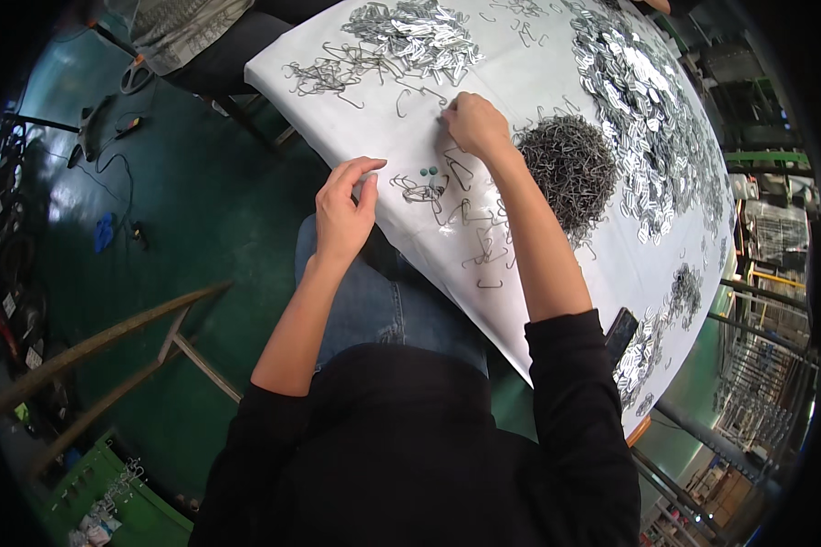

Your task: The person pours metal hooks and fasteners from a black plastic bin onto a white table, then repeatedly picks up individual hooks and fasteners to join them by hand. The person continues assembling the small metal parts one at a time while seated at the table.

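My left hand (342, 208) hovers at the near left edge of the white-covered table (383, 128). Its thumb and forefinger stand apart with nothing between them. Over the table, my right hand (477, 125) has its fingers drawn together beside some bent wire hooks (429, 94); whatever they pinch is hidden. Between the hands lie a small tangle of wire hooks (420, 190) and small green round pieces (428, 170). More loose hooks (486, 246) are scattered under and beside my right forearm.
A dense mound of dark wire pieces (567, 173) sits right of my right forearm. Flat shiny metal pieces (643, 109) spread along the far right; another metal pile (420, 38) lies at the back. A phone (621, 334) rests near the right edge. Wooden bars (119, 328) stand at left.
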Demonstrator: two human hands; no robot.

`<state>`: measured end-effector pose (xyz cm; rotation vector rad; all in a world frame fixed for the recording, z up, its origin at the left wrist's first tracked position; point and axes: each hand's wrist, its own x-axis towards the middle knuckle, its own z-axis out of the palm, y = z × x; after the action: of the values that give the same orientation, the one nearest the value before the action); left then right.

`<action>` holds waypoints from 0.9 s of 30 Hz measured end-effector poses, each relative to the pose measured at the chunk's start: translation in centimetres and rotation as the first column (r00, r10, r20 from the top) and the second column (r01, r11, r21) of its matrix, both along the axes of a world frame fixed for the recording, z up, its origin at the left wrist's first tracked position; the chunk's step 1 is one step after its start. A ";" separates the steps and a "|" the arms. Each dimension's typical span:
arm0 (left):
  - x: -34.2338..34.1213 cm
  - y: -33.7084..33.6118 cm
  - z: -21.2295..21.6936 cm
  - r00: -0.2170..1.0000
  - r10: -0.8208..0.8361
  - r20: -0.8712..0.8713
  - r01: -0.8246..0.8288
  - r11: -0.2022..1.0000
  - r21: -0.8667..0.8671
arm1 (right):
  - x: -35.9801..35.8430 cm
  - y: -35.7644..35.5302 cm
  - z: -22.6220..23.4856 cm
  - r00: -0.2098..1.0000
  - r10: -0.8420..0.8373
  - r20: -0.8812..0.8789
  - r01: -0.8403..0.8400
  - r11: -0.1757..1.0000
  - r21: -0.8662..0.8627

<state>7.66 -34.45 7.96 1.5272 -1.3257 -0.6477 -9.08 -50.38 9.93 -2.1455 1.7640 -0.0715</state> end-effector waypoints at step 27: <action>-3.3 -6.3 -2.0 0.900 -0.203 0.386 0.286 0.943 -0.171 | -2.7 12.6 -1.1 0.851 -0.092 0.517 0.200 0.967 -0.157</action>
<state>4.36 -40.77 5.96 1.3451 -1.8326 -0.3580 -11.79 -37.78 8.88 -1.8751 1.6431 -0.8171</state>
